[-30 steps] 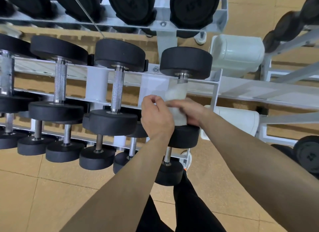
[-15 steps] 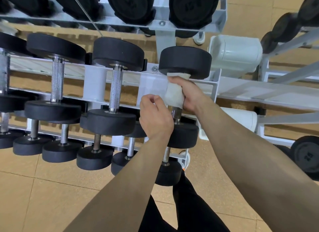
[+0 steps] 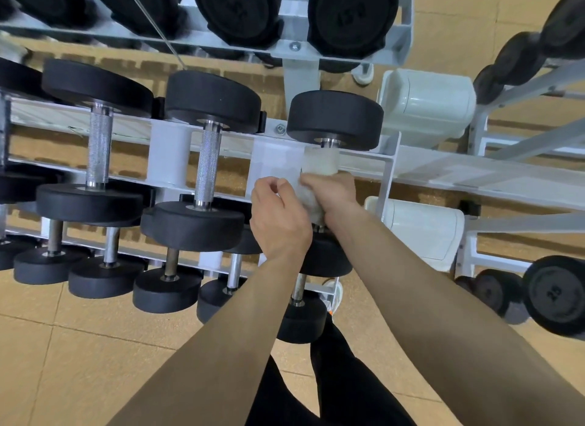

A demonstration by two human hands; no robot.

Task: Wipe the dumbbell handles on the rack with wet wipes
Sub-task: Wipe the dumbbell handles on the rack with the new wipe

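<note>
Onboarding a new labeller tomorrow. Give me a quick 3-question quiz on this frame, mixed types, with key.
1. True or false: the right hand is closed around the wet wipe on the handle of the rightmost dumbbell on the middle shelf of the rack.
2. Multiple choice: the left hand is
A. gripping the next dumbbell's handle
B. curled beside the wiped handle, at the wipe's left edge
C. resting on the floor
3. Fill in: the handles of the two dumbbells to the left of the wiped one are bare and ____ in texture.

Key
1. True
2. B
3. knurled
</note>
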